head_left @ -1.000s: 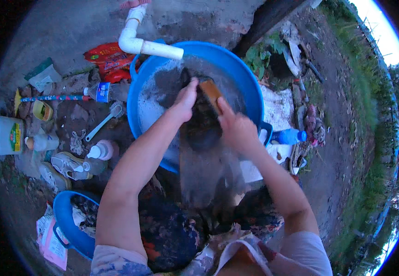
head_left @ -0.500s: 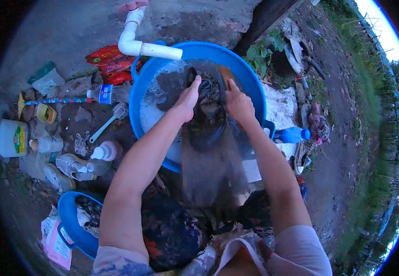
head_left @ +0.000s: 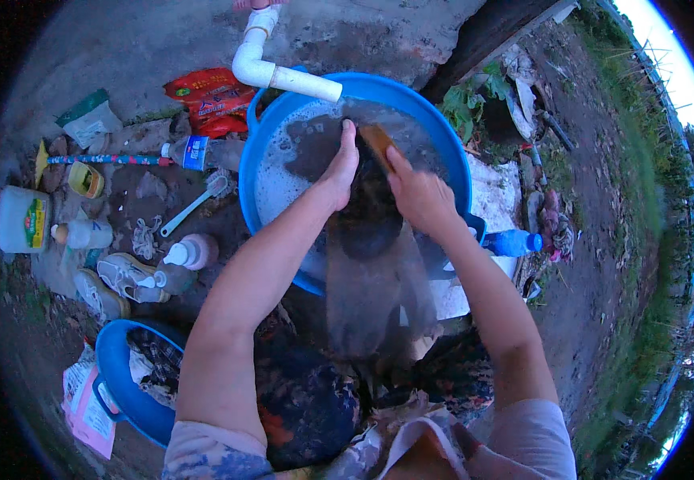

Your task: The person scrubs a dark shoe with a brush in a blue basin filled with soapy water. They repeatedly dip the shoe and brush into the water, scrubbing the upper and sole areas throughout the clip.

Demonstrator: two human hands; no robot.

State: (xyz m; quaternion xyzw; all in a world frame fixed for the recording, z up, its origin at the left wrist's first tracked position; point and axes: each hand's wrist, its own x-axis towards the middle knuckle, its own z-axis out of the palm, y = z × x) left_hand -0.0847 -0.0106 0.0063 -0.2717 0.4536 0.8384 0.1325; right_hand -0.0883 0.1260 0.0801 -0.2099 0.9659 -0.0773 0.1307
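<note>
A large blue tub (head_left: 452,152) of murky, sudsy water stands in front of me. My right hand (head_left: 423,196) is closed around a brown wooden scrubbing brush (head_left: 377,144), tilted over a dark wet item (head_left: 367,200). At that item's left side, my left hand (head_left: 342,170) grips its edge, thumb up and most fingers hidden. Whether the item is cloth or a shoe I cannot tell. A greyish-brown board-like surface (head_left: 375,300) slopes from beneath it over the tub's near rim toward my knees.
A white pipe (head_left: 303,82) juts over the far rim. To the left are a long-handled brush (head_left: 191,210), pale shoes (head_left: 127,276), a pinkish bottle (head_left: 195,252), a white jug (head_left: 20,220) and a smaller blue tub (head_left: 115,352). A blue bottle (head_left: 513,242) lies right.
The brush in my right hand has shifted left and toward me, with its tilt changed. My left hand stays at the dark item. The whole view has shifted slightly.
</note>
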